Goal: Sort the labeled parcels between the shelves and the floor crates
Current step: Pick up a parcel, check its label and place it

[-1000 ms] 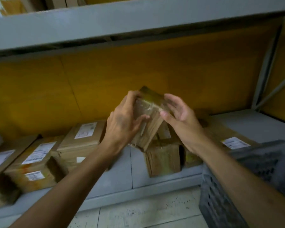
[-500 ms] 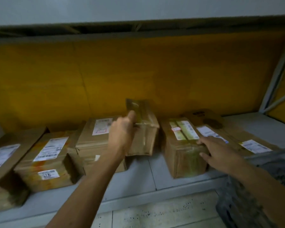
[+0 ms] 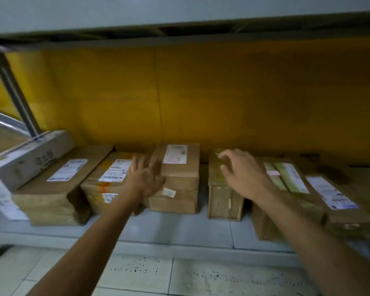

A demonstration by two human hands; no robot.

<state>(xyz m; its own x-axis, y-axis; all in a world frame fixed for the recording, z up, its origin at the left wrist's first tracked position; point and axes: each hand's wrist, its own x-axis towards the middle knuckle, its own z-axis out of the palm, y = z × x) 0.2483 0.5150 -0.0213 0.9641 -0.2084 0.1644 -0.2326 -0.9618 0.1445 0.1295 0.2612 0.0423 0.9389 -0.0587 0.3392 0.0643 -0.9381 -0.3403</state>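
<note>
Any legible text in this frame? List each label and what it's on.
None readable.
White labels on the flat left parcel, the orange-taped parcel and the far right parcel: blurred.
Red-stamped label on the middle parcel: blurred.
Black print on the white box: blurred.

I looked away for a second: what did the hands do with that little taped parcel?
Both hands set the small taped parcel upright on the shelf and let go: left hand and right hand now hover open. The neighbouring labelled boxes stayed put.
</note>
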